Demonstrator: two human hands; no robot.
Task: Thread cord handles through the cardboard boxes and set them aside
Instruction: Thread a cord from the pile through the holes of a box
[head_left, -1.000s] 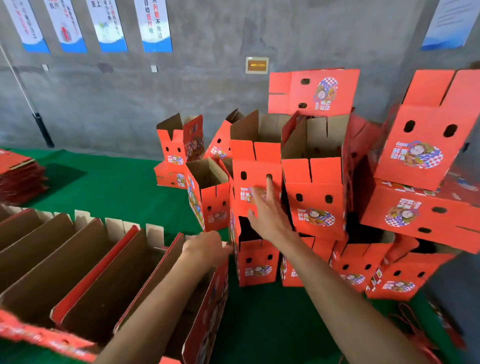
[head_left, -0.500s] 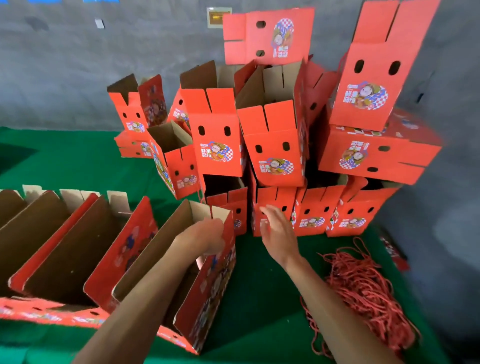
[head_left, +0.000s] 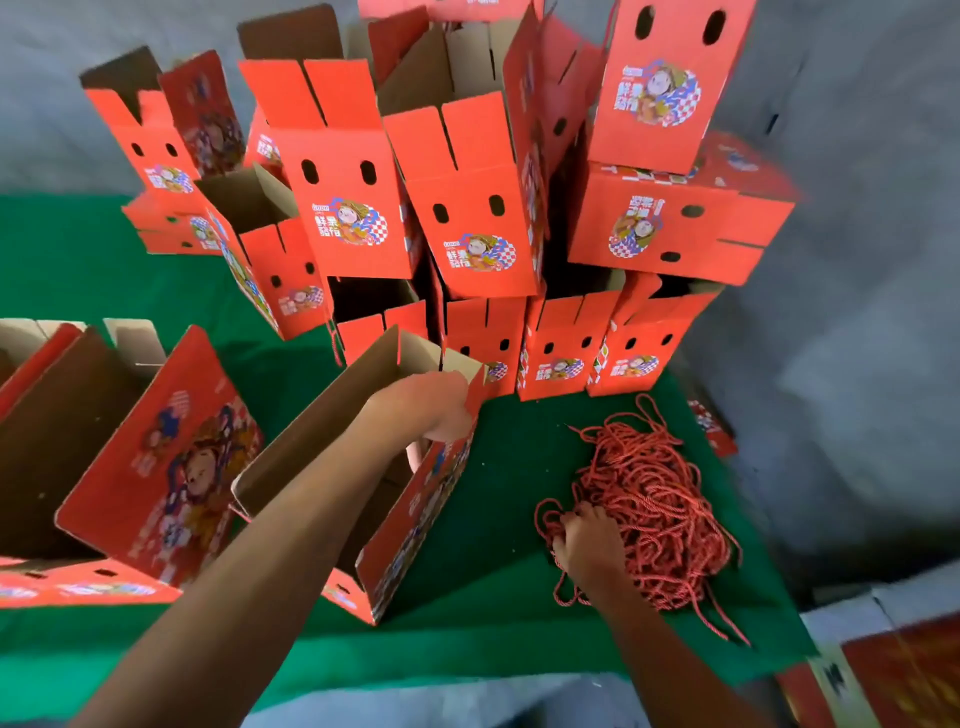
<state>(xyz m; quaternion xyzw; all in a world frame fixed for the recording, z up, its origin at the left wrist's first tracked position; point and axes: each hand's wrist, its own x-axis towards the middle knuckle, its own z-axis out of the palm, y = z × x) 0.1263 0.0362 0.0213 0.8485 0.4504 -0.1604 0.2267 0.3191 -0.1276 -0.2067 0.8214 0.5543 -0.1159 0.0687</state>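
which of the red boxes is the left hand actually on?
The open box nearest the person, alone at the front of the green cloth: the left hand grips its far top edge. The stacked boxes behind go untouched.

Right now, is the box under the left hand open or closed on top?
Open. The red cardboard box shows its brown inside, and the left hand grips its top edge.

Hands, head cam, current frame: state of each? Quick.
Left hand: grips the top edge of the open cardboard box.
Right hand: down on the pile of red cords, fingers in the strands; whether it holds one cannot be told.
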